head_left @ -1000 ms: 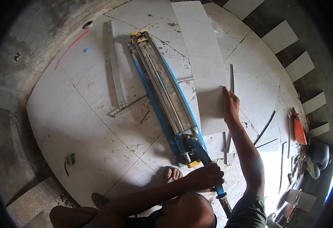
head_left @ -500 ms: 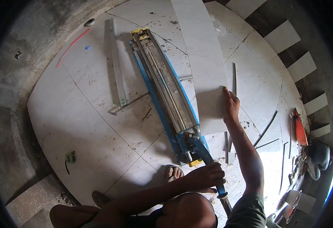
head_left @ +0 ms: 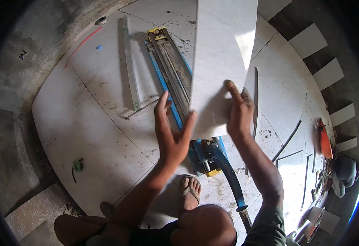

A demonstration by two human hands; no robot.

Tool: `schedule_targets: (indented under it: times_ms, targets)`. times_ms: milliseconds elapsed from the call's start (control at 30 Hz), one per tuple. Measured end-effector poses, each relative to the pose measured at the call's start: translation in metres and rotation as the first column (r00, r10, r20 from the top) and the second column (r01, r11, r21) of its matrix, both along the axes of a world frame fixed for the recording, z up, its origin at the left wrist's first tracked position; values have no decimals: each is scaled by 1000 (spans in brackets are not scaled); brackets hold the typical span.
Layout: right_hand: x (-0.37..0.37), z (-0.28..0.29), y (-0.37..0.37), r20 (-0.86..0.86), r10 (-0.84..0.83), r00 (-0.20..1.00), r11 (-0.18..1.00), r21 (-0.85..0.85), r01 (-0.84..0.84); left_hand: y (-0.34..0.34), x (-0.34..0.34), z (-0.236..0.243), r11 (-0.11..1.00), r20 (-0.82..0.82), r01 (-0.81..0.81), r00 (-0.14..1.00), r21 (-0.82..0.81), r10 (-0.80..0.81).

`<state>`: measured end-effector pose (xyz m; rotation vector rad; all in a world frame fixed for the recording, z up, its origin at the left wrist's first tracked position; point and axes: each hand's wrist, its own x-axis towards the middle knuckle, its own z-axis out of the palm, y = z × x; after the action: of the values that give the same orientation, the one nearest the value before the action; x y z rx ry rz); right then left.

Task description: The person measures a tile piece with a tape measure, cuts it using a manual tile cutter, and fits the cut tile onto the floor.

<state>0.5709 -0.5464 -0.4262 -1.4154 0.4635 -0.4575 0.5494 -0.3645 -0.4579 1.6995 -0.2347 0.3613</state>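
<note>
A long, pale floor-tile strip [head_left: 218,53] is held up over the right side of a blue manual tile cutter [head_left: 161,70]. My right hand [head_left: 241,110] grips the strip by its right edge near the lower end, thumb on top. My left hand [head_left: 173,137] is at the strip's left edge, fingers spread and the thumb tip close to or touching that edge. I cannot tell whether it touches. The cutter's curved blue handle [head_left: 230,176] slants toward me with no hand on it. The strip hides part of the cutter's rails.
Left of the cutter lies a metal straightedge [head_left: 130,65]. A green tape measure [head_left: 78,165] lies farther left on the tiled floor [head_left: 105,143]. At right are narrow dark strips [head_left: 289,139], an orange-red tool [head_left: 325,139] and several pale tile pieces [head_left: 308,41]. My sandalled foot [head_left: 191,192] is beside the cutter.
My left hand has let go of the cutter's handle and risen to the strip's left edge. The strip has been lifted and tilted, its surface catching light, with my right hand still on it.
</note>
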Motion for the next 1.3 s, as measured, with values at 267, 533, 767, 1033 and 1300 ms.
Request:
schedule_targets:
  times_ms: [267,533,767,1033,1300]
  targets:
    - [-5,33,85,189,117,975,967,201,-155,26,15,51,974,-87,-124,990,-188,110]
    - [-19,28,98,87,280,956,957,54,-285,49,-6,38,945,-38,-184,983,-272,180]
    - [-26,27,110,149,308,940,938,117,-326,59,-16,34,936,-64,-257,966,-241,249]
    - [-36,37,98,-108,409,906,912,29,-408,55,-23,41,916,-210,-280,952,-289,224]
    - [-6,-19,-2,-154,122,980,985,-100,-138,-7,-33,15,929,-396,73,890,-363,-225]
